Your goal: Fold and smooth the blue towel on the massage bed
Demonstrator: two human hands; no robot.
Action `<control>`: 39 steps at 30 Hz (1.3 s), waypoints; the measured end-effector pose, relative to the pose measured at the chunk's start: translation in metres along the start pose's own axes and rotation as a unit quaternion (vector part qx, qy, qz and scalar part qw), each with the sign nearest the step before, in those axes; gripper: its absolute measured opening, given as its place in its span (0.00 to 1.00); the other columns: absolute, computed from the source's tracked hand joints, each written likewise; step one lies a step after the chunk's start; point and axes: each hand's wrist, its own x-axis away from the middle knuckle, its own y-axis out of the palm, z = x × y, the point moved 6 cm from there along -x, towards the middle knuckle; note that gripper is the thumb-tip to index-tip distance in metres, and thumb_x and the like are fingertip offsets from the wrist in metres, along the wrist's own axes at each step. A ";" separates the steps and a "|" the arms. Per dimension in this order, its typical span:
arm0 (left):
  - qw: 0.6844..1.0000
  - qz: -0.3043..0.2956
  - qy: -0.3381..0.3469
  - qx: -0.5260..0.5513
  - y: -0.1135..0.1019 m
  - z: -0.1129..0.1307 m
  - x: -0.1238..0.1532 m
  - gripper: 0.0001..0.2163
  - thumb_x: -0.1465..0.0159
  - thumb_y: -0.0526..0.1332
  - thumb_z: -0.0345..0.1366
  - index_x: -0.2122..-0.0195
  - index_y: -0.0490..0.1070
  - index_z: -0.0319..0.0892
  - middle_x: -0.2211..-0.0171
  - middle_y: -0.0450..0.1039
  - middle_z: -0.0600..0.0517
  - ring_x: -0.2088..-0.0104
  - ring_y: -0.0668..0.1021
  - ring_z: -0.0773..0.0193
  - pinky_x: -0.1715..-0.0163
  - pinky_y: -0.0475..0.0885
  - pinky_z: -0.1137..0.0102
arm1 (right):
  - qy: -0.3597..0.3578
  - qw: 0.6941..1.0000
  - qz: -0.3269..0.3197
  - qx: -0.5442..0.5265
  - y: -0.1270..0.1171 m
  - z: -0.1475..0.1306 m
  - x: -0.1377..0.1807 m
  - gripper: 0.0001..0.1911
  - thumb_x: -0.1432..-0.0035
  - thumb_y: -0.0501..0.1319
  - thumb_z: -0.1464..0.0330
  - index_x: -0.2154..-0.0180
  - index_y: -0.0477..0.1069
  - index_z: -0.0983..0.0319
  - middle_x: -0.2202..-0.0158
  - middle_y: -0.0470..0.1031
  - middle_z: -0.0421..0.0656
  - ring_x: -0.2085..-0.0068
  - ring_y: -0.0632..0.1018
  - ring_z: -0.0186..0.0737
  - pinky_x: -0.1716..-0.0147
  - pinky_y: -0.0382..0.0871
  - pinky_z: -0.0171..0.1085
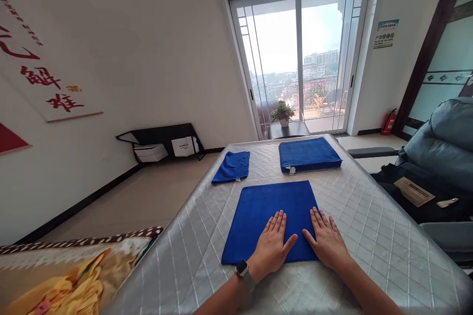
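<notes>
A blue cloth [266,204] lies spread flat on the silver quilted table cover [354,216] in front of me. My left hand [272,243] rests palm down on it, fingers stretched out and thumb apart; a smartwatch is on that wrist. Over the cloth's right edge lies my right hand [327,238], also flat with its fingers open. Farther back on the right is a neat stack of blue cloths [310,152] with a white tag at its front. A smaller blue cloth [232,166], folded or crumpled, sits at the back left edge.
A grey recliner [443,142] with a black bag [391,187] stands to the right. Yellow fabric [74,283] lies at the lower left. Beyond the table are a potted plant [283,112] and a sliding glass door [273,49]. A low black rack [166,140] stands by the wall.
</notes>
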 end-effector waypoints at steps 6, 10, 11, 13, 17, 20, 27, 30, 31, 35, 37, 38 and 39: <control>0.992 -0.021 -0.116 -0.037 -0.007 -0.084 0.054 0.37 0.27 0.37 0.58 0.26 0.45 0.36 0.26 0.42 0.44 0.27 0.50 0.53 0.29 0.51 0.55 | 0.002 1.000 0.000 -0.007 0.001 0.001 -0.001 0.42 0.32 0.42 0.47 0.27 0.44 0.65 0.25 0.42 0.43 0.26 0.43 0.46 0.29 0.35 0.51; 0.985 -0.015 -0.165 -0.053 -0.006 -0.117 0.083 0.38 0.28 0.36 0.58 0.26 0.44 0.34 0.26 0.40 0.43 0.27 0.49 0.53 0.29 0.50 0.55 | 0.001 1.000 0.002 0.004 0.004 0.002 -0.002 0.41 0.31 0.42 0.47 0.27 0.44 0.65 0.25 0.42 0.42 0.26 0.43 0.46 0.29 0.35 0.51; 0.984 -0.006 -0.169 -0.057 -0.006 -0.120 0.087 0.38 0.28 0.36 0.58 0.26 0.44 0.34 0.26 0.40 0.43 0.27 0.49 0.53 0.29 0.51 0.54 | 0.000 1.000 0.003 0.008 0.005 0.002 -0.002 0.41 0.31 0.41 0.48 0.27 0.44 0.65 0.25 0.42 0.42 0.26 0.43 0.46 0.29 0.35 0.51; 0.984 0.018 -0.169 -0.059 -0.005 -0.122 0.091 0.37 0.27 0.37 0.58 0.26 0.44 0.34 0.26 0.41 0.43 0.27 0.50 0.53 0.30 0.52 0.54 | -0.004 1.000 0.004 0.013 0.005 0.002 -0.003 0.40 0.31 0.40 0.49 0.27 0.44 0.65 0.25 0.42 0.43 0.26 0.43 0.45 0.29 0.36 0.51; 0.984 0.038 -0.166 -0.046 -0.007 -0.117 0.090 0.38 0.27 0.38 0.58 0.27 0.44 0.32 0.26 0.40 0.41 0.27 0.50 0.51 0.30 0.53 0.53 | -0.009 1.000 0.002 0.020 0.005 0.002 -0.002 0.39 0.30 0.39 0.50 0.27 0.44 0.66 0.25 0.43 0.44 0.26 0.44 0.45 0.29 0.37 0.51; 0.984 0.030 -0.172 -0.035 -0.010 -0.115 0.089 0.39 0.28 0.38 0.59 0.27 0.44 0.30 0.26 0.40 0.40 0.27 0.49 0.51 0.30 0.52 0.53 | -0.012 1.000 0.009 0.026 0.004 0.002 -0.002 0.39 0.30 0.39 0.50 0.27 0.45 0.65 0.25 0.44 0.45 0.26 0.45 0.45 0.29 0.39 0.51; 0.984 0.040 -0.173 -0.031 -0.011 -0.115 0.090 0.39 0.28 0.39 0.60 0.27 0.46 0.32 0.27 0.42 0.40 0.27 0.50 0.51 0.30 0.53 0.54 | -0.019 0.998 0.002 0.058 0.001 0.002 -0.001 0.38 0.30 0.39 0.51 0.28 0.47 0.65 0.25 0.45 0.45 0.26 0.47 0.47 0.29 0.42 0.52; 0.984 0.048 -0.169 -0.033 -0.006 -0.117 0.091 0.40 0.28 0.40 0.60 0.28 0.47 0.30 0.27 0.42 0.39 0.27 0.50 0.51 0.30 0.53 0.53 | -0.017 0.996 -0.002 0.088 0.001 0.003 0.008 0.37 0.30 0.39 0.52 0.28 0.50 0.66 0.26 0.45 0.46 0.26 0.48 0.49 0.30 0.44 0.54; 0.984 0.051 -0.167 -0.034 -0.004 -0.118 0.091 0.39 0.28 0.40 0.59 0.28 0.47 0.30 0.27 0.43 0.39 0.27 0.51 0.50 0.30 0.53 0.53 | -0.021 0.995 0.001 0.094 0.002 0.003 0.013 0.37 0.30 0.39 0.52 0.29 0.51 0.65 0.26 0.45 0.46 0.27 0.48 0.50 0.30 0.45 0.54; 0.983 0.075 -0.162 -0.042 0.001 -0.120 0.092 0.38 0.28 0.42 0.59 0.28 0.48 0.31 0.27 0.45 0.39 0.28 0.52 0.50 0.30 0.54 0.54 | -0.037 0.994 0.026 0.099 0.009 0.000 0.033 0.34 0.29 0.38 0.55 0.29 0.54 0.62 0.26 0.46 0.44 0.27 0.48 0.49 0.31 0.46 0.55; 0.982 0.083 -0.162 -0.046 0.003 -0.121 0.092 0.38 0.28 0.42 0.59 0.27 0.48 0.32 0.27 0.45 0.39 0.28 0.53 0.50 0.30 0.54 0.53 | -0.022 0.995 0.034 0.094 0.012 0.000 0.040 0.35 0.29 0.37 0.54 0.29 0.52 0.63 0.26 0.46 0.44 0.26 0.48 0.48 0.30 0.45 0.54; 0.982 0.085 -0.161 -0.046 0.004 -0.121 0.091 0.38 0.28 0.41 0.59 0.27 0.48 0.33 0.27 0.45 0.39 0.28 0.53 0.50 0.30 0.54 0.53 | -0.015 0.995 0.035 0.091 0.013 -0.001 0.042 0.35 0.29 0.37 0.54 0.28 0.51 0.63 0.26 0.46 0.44 0.26 0.48 0.47 0.30 0.44 0.54; 0.982 0.086 -0.159 -0.045 0.005 -0.122 0.091 0.38 0.28 0.41 0.59 0.27 0.47 0.33 0.27 0.45 0.38 0.28 0.53 0.50 0.30 0.54 0.52 | -0.009 0.996 0.034 0.086 0.014 -0.001 0.043 0.36 0.29 0.37 0.54 0.28 0.50 0.64 0.26 0.46 0.44 0.26 0.48 0.47 0.29 0.43 0.54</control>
